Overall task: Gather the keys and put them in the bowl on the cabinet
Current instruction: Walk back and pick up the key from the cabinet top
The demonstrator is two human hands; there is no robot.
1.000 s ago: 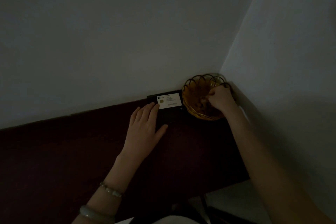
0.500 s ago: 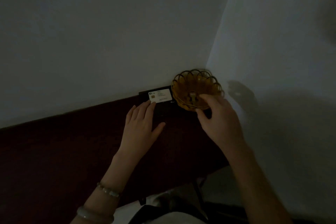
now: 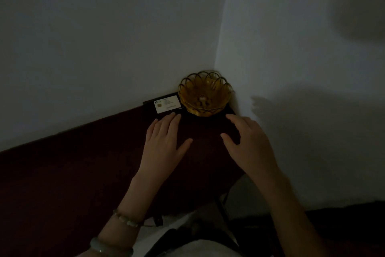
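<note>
An amber bowl [image 3: 224, 94] with a looped wire-like rim stands in the far right corner of the dark cabinet top [image 3: 83, 169]. Small pale and dark items lie at its bottom, likely the keys [image 3: 201, 99], though the dim light hides detail. My left hand [image 3: 164, 144] rests flat on the cabinet, fingers spread, just below a white card. My right hand [image 3: 248, 142] hovers over the cabinet in front of the bowl, fingers apart and curved, holding nothing.
A white card [image 3: 167, 104] lies on a flat black object [image 3: 150, 103] against the back wall, left of the bowl. Two walls meet in a corner behind the bowl. The cabinet's right edge drops off near my right wrist. The room is very dim.
My right hand has come out of the bowl and drawn back toward me, now empty over the cabinet. My left hand has stayed flat in place.
</note>
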